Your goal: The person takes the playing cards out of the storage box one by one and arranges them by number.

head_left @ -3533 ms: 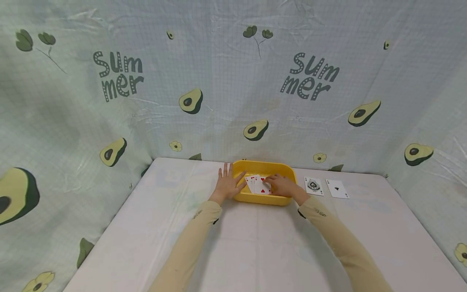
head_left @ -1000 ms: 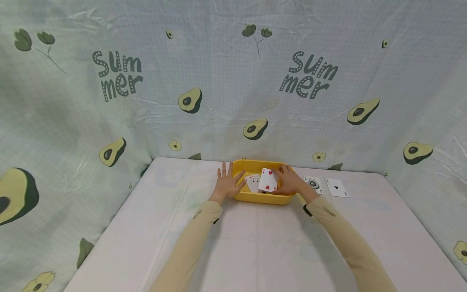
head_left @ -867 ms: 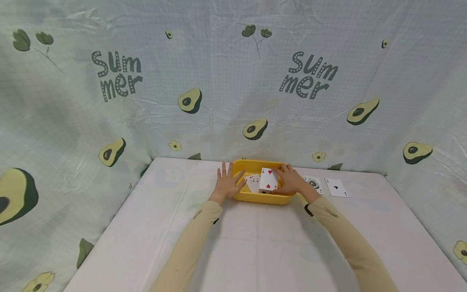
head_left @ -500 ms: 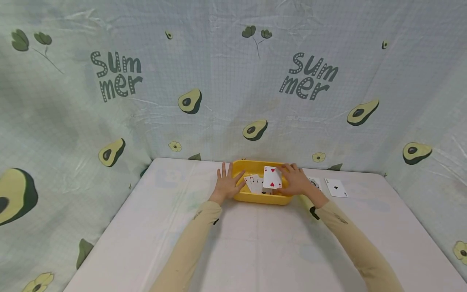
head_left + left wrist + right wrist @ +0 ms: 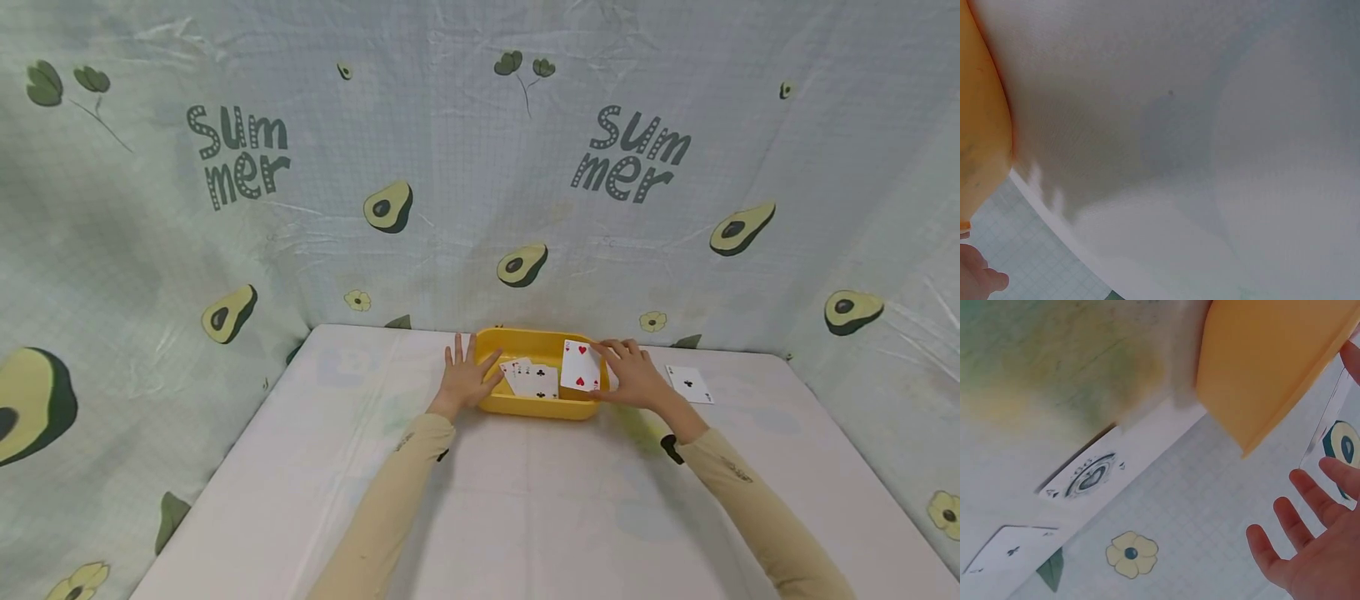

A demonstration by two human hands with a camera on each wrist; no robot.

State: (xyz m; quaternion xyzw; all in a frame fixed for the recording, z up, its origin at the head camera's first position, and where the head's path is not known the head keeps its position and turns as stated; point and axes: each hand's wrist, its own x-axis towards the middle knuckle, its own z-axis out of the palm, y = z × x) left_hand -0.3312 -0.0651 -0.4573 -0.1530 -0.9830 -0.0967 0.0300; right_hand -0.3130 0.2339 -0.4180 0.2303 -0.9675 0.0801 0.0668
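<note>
In the head view my right hand (image 5: pixel 637 377) pinches a two of hearts playing card (image 5: pixel 581 365) at its right side, thumb low and fingers high. The card is raised over the right end of a yellow plastic tray (image 5: pixel 573 410). Inside the tray lie several overlapping cards, with a two of clubs (image 5: pixel 542 382) on top. My left hand (image 5: pixel 463 382) is at the tray's left end, fingers spread, thumb over the rim. The right wrist view shows the held card (image 5: pixel 1325 419) edge-on beyond the tray wall (image 5: pixel 1260 362).
An ace of clubs (image 5: pixel 690 384) lies on the white-covered table right of the tray. Beside it, an ace of spades (image 5: pixel 1090 478) appears in the right wrist view; my right hand hides it in the head view. A printed cloth (image 5: pixel 450 167) hangs close behind the tray.
My right hand has picked up the two of hearts and moved it rightward within the tray, uncovering the two of clubs. The left hand stays in place.
</note>
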